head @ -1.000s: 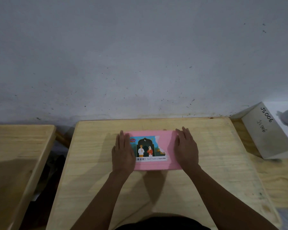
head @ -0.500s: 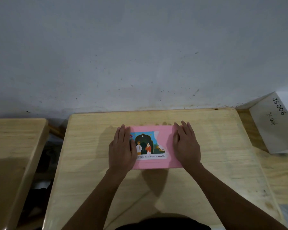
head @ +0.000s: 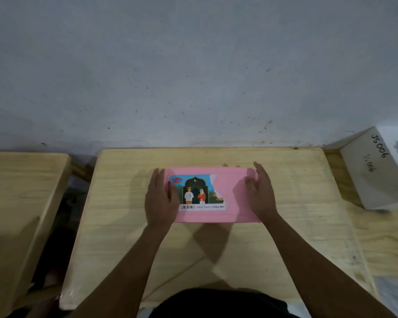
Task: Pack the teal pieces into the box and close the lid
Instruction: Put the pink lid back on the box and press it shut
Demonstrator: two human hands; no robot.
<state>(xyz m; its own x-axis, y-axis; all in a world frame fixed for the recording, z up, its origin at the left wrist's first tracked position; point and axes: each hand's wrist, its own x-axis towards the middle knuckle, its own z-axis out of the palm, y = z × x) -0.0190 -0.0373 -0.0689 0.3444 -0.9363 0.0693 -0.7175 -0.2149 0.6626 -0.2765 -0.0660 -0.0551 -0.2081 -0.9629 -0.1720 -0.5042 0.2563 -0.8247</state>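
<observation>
A flat pink box (head: 237, 210) with a colourful picture label lies lid down and closed in the middle of a wooden table (head: 296, 193). My left hand (head: 160, 200) lies along the box's left end, fingers straight and together. At the right end my right hand (head: 261, 196) is tilted on its edge, fingers extended, slightly raised off the lid. Neither hand grips anything. No teal pieces are in view.
A second wooden table (head: 19, 198) stands to the left across a dark gap. A white box (head: 375, 173) marked "JS006" sits on a surface at the right. A grey wall rises right behind the table.
Both hands went from lying flat on the lid to sitting at the box's ends; the right hand has tipped up on its edge. The view has shifted slightly.
</observation>
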